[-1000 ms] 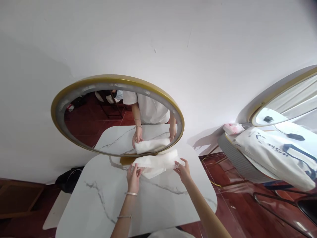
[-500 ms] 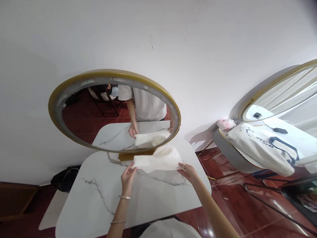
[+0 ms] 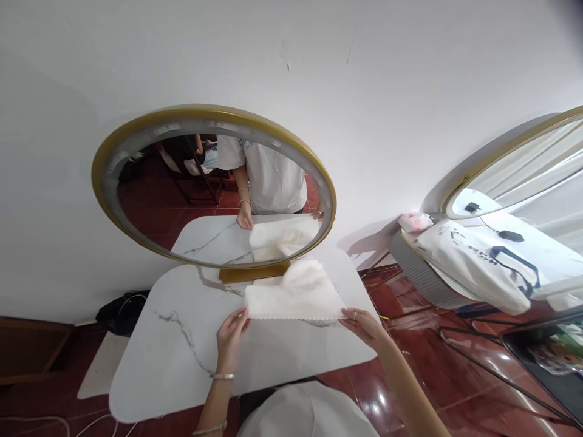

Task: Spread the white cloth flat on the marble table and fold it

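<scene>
A white cloth (image 3: 291,298) with a scalloped near edge lies over the marble-patterned table (image 3: 168,364). Its far part is bunched up near the base of the round mirror. My left hand (image 3: 232,334) pinches the cloth's near left corner, thumb and fingers closed on it. At the near right corner, my right hand (image 3: 362,325) grips the cloth the same way, with a ring on one finger. Between the two hands the near edge is stretched nearly straight.
A round gold-framed mirror (image 3: 218,191) stands at the table's back, reflecting my torso and a seated person. To the right are a second mirror (image 3: 523,164), a tissue pack (image 3: 415,222) and a white cloth bag (image 3: 473,264). A black bag (image 3: 121,312) sits at left.
Both hands have drawn the cloth's near edge toward me and spread it wider, the right hand moving outward. The cloth now lies flatter. The camera view has shifted slightly.
</scene>
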Demonstrator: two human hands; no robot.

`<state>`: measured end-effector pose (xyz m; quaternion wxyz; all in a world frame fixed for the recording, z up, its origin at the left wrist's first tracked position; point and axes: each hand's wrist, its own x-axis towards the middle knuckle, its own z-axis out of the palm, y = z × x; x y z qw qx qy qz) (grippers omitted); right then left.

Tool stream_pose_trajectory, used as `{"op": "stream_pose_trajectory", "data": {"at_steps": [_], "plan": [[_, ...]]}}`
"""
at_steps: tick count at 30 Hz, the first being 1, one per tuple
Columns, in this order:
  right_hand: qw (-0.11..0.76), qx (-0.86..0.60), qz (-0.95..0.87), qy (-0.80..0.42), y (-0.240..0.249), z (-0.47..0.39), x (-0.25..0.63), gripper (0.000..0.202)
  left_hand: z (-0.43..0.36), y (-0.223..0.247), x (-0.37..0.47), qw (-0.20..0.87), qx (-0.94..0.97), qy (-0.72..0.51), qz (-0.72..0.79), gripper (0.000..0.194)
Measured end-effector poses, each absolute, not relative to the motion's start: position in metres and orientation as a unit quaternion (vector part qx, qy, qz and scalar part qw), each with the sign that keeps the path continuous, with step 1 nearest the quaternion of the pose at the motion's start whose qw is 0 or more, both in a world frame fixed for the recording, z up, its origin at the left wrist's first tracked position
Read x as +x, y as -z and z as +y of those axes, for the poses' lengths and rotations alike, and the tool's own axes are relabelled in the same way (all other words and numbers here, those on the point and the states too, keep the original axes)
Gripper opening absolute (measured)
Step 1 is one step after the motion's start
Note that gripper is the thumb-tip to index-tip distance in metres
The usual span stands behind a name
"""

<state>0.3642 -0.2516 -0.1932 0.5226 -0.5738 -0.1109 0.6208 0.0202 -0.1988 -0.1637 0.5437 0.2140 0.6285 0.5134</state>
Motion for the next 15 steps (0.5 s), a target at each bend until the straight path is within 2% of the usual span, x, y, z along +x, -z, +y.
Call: {"op": "stream_pose_trajectory", "data": {"at_steps": [3,7,12,15], "plan": [[0.516,-0.57,-0.098,-0.631,0.178,-0.265,0.363,0.034,-0.208,0.154,0.016,0.508,0.286,-0.509,0.634,0.043],[0.555,-0.558,-0.092,-0.61,0.142,-0.283,0.363,0.038,-0.225,0.127,0.005,0.465,0.428,-0.47,0.616,0.047],[0.564,-0.55,-0.172,-0.591,0.075,-0.316,0.369,0.041,-0.252,0.061,-0.008,0.234,0.663,-0.415,0.578,0.018],[0.573,-0.578,-0.203,-0.545,0.046,-0.348,0.379,0.038,-0.271,0.023,-0.01,0.187,0.696,-0.404,0.564,0.015]]}}
